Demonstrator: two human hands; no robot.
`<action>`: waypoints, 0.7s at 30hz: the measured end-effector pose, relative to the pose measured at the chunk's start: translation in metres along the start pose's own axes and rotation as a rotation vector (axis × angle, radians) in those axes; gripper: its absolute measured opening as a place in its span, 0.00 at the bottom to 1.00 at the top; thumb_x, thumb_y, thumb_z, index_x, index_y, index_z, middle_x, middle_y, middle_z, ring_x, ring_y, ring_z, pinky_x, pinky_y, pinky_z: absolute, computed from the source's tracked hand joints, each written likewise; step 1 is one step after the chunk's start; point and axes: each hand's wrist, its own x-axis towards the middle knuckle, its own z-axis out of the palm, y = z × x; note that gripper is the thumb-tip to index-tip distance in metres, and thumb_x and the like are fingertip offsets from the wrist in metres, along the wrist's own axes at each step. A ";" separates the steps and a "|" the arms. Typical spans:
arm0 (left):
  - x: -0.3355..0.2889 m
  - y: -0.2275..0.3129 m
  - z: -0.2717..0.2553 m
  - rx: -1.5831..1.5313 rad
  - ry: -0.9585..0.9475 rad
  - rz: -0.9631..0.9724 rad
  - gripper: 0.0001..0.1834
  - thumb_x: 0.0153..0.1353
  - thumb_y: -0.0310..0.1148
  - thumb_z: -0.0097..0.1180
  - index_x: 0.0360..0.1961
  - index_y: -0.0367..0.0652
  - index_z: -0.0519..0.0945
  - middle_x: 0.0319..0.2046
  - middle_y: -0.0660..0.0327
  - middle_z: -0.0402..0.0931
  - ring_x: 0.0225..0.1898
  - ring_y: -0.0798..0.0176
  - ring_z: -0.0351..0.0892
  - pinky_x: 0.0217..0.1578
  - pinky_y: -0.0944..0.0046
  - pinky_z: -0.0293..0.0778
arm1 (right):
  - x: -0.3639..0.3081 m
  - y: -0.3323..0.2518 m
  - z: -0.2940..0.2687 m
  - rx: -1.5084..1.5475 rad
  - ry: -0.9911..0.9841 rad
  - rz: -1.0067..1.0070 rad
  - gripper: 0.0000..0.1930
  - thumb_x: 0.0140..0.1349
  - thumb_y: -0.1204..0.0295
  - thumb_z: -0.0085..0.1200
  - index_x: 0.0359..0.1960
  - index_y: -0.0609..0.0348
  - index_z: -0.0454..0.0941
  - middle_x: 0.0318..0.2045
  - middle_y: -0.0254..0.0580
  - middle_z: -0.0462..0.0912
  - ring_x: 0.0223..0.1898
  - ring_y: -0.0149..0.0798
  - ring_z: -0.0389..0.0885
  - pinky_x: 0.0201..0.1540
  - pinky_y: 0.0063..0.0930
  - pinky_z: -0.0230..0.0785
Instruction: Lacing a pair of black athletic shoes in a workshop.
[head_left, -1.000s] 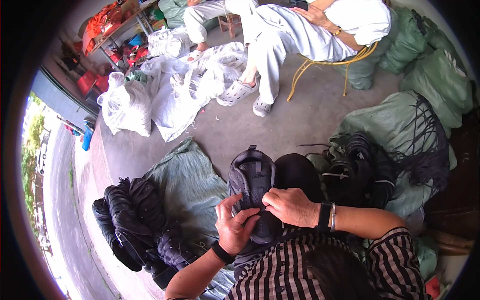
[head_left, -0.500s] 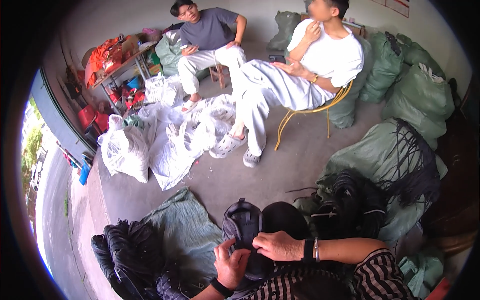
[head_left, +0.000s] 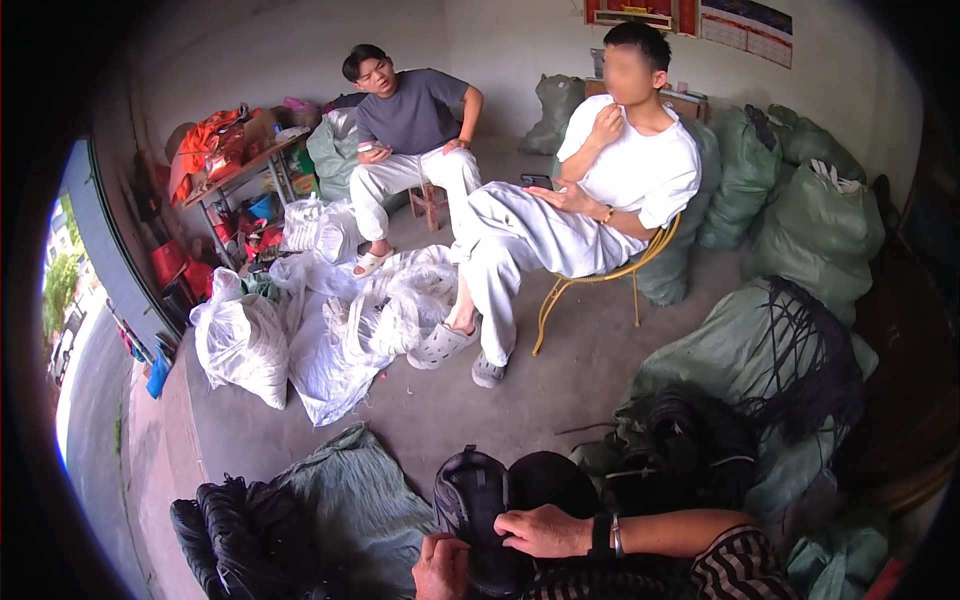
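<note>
A dark shoe [head_left: 462,497] stands at the lower middle, its heel loop pointing away from me and its opening facing up. My right hand [head_left: 548,530] reaches across from the right, fingers closed in a pinch over the front of the opening. Whatever lies between those fingertips is too small to make out. Close to the shoe's left side is my left hand [head_left: 441,566], its fingers curled in and its grip hidden. Just right of the shoe sits a black rounded object [head_left: 553,482]. Both hands partly cover the shoe's front.
Black shoe-like pieces [head_left: 250,535] lie piled on a green woven sack [head_left: 365,490] at left. More dark shoes [head_left: 690,445] and a sack with black laces [head_left: 740,350] are at right. Two people sit ahead, one on a yellow chair [head_left: 600,277], near white bags [head_left: 240,340].
The view has tilted up, so the room sits lower in the picture. My left hand's fingers have curled in from a raised pinch; my right hand stays at the shoe.
</note>
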 end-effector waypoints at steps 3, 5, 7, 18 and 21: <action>0.002 0.010 -0.004 -0.077 -0.144 -0.128 0.13 0.57 0.37 0.59 0.38 0.41 0.74 0.38 0.48 0.75 0.37 0.45 0.76 0.35 0.53 0.72 | 0.002 -0.001 0.001 -0.016 -0.022 0.028 0.11 0.56 0.72 0.56 0.37 0.56 0.67 0.29 0.39 0.78 0.30 0.46 0.81 0.30 0.35 0.73; 0.006 0.017 -0.004 -0.076 -0.138 -0.126 0.13 0.57 0.40 0.59 0.33 0.41 0.74 0.34 0.50 0.76 0.33 0.45 0.76 0.31 0.52 0.71 | 0.002 -0.003 0.001 -0.010 -0.023 0.031 0.11 0.56 0.72 0.56 0.37 0.55 0.67 0.29 0.39 0.78 0.30 0.46 0.81 0.30 0.35 0.73; 0.011 0.021 -0.003 0.015 -0.173 -0.121 0.16 0.58 0.44 0.59 0.29 0.41 0.74 0.27 0.51 0.76 0.28 0.45 0.76 0.28 0.53 0.71 | 0.002 -0.004 0.000 -0.005 -0.023 0.034 0.10 0.57 0.72 0.56 0.37 0.55 0.67 0.29 0.39 0.78 0.30 0.46 0.81 0.30 0.35 0.73; 0.018 0.015 0.006 0.092 -0.160 -0.085 0.16 0.57 0.42 0.58 0.22 0.41 0.75 0.17 0.50 0.75 0.19 0.45 0.75 0.20 0.52 0.68 | 0.002 0.002 0.003 0.046 -0.016 0.022 0.10 0.57 0.72 0.55 0.36 0.55 0.66 0.28 0.39 0.77 0.29 0.47 0.80 0.29 0.37 0.72; 0.020 0.015 0.004 0.012 -0.199 -0.130 0.16 0.57 0.41 0.58 0.21 0.40 0.74 0.16 0.50 0.75 0.19 0.46 0.75 0.21 0.53 0.69 | 0.003 0.004 0.002 0.037 -0.017 0.013 0.10 0.57 0.72 0.55 0.36 0.54 0.67 0.27 0.37 0.77 0.28 0.45 0.80 0.28 0.35 0.72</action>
